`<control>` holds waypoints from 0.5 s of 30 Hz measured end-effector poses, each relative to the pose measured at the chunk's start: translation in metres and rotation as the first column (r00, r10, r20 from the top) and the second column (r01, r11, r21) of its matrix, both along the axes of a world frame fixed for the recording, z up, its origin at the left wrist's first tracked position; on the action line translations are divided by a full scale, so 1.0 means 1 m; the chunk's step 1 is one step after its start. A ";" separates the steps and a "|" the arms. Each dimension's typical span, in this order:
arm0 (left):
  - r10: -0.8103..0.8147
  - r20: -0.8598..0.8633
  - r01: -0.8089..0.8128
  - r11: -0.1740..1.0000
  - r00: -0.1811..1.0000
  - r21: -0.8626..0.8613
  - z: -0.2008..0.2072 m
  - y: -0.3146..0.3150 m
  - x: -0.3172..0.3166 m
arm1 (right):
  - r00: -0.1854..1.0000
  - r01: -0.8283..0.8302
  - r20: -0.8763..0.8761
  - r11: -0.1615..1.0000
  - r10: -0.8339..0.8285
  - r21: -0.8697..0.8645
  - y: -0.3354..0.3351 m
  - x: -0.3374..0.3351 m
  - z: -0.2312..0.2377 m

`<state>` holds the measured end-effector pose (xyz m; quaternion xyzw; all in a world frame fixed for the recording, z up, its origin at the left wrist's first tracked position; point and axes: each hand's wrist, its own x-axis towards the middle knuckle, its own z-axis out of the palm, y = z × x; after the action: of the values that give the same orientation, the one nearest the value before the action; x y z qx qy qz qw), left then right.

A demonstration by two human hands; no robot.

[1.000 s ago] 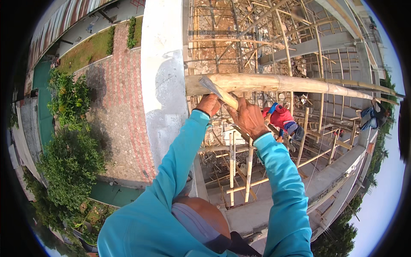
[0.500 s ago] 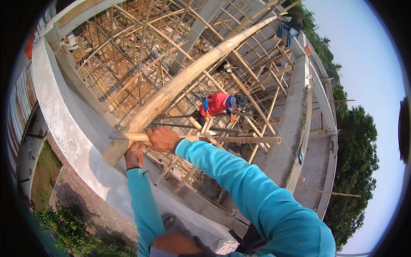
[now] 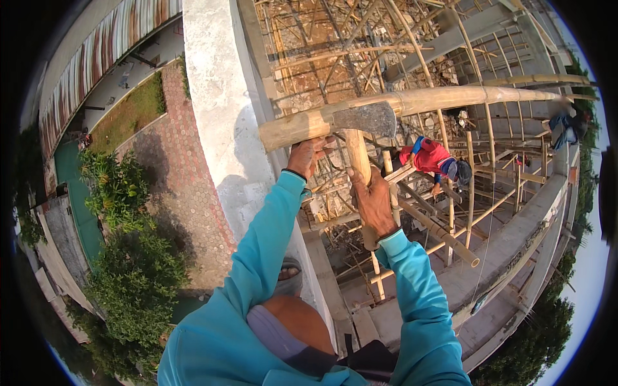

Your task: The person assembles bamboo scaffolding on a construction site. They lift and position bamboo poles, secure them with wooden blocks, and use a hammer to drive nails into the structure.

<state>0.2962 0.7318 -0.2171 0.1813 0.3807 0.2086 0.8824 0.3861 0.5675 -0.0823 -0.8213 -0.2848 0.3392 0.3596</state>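
A long, thick bamboo pole (image 3: 444,100) reaches from the white wall top toward the far right. My left hand (image 3: 308,156) is closed around its near end from below, with the fingers partly hidden by the pole. In my right hand (image 3: 375,201) is the wooden handle of a hatchet (image 3: 365,119). Its broad grey metal blade lies over the pole's side, a little to the right of my left hand. Whether the edge is biting into the bamboo I cannot tell.
A white concrete wall (image 3: 215,83) runs beneath me, with a paved path (image 3: 187,186) far below on the left. Bamboo scaffolding (image 3: 473,186) fills the right, where a co-worker in red (image 3: 430,156) bends over. Another person (image 3: 566,128) is at the far right.
My view has turned, so the pole now runs more level across it. The hatchet blade has shifted from the pole's cut end to farther along its side. Both hands keep their holds.
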 end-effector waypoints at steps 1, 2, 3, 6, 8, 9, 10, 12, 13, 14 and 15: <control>-0.007 -0.026 0.006 0.999 1.000 -0.044 0.008 -0.003 -0.006 | 0.989 0.109 -0.100 0.993 -0.112 -0.041 -0.011 -0.006 0.000; -0.163 -0.102 0.172 0.981 0.981 0.089 0.019 -0.005 -0.012 | 0.985 0.159 -0.060 0.987 -0.159 -0.007 -0.021 -0.005 -0.004; -0.303 -0.202 0.342 0.917 0.932 0.205 0.032 -0.008 -0.022 | 0.989 0.145 0.025 0.988 -0.144 -0.056 -0.032 0.002 -0.006; -0.026 -0.596 0.551 0.415 0.803 0.725 0.085 -0.011 -0.055 | 0.982 0.069 0.181 0.992 -0.049 -0.106 -0.045 0.021 0.011; 0.297 -0.640 0.685 -0.071 0.708 0.725 0.122 0.009 -0.064 | 0.967 0.021 0.252 0.987 0.020 -0.158 -0.045 0.038 0.017; 0.429 -0.625 0.752 -0.260 0.652 0.606 0.141 0.040 -0.058 | 0.871 -0.111 0.464 0.985 0.162 -0.134 -0.054 0.039 0.000; 0.391 -0.721 0.818 -0.345 0.571 0.461 0.135 0.064 -0.060 | 0.848 -0.190 0.493 0.980 0.194 -0.058 -0.055 0.045 -0.013; -0.093 -0.932 0.881 -0.305 0.351 0.363 0.142 0.109 -0.026 | 0.788 -0.286 0.458 0.903 0.412 -0.320 -0.066 0.061 -0.017; -0.350 -0.900 0.908 -0.230 0.260 0.352 0.148 0.125 -0.003 | 0.738 -0.338 0.458 0.860 0.495 -0.383 -0.068 0.072 -0.009; -0.367 -0.892 0.904 -0.230 0.263 0.361 0.132 0.143 0.014 | 0.607 -0.432 0.538 0.811 0.585 -0.395 -0.062 0.079 -0.004; -0.425 -0.866 0.884 -0.256 0.261 0.392 0.110 0.148 0.036 | 0.473 -0.472 0.591 0.754 0.654 -0.456 -0.064 0.095 0.008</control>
<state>0.3319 0.8800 -0.1070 0.8497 0.1841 -0.2127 0.4460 0.4811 0.5032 -0.0742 -0.7788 -0.6159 0.1182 -0.0131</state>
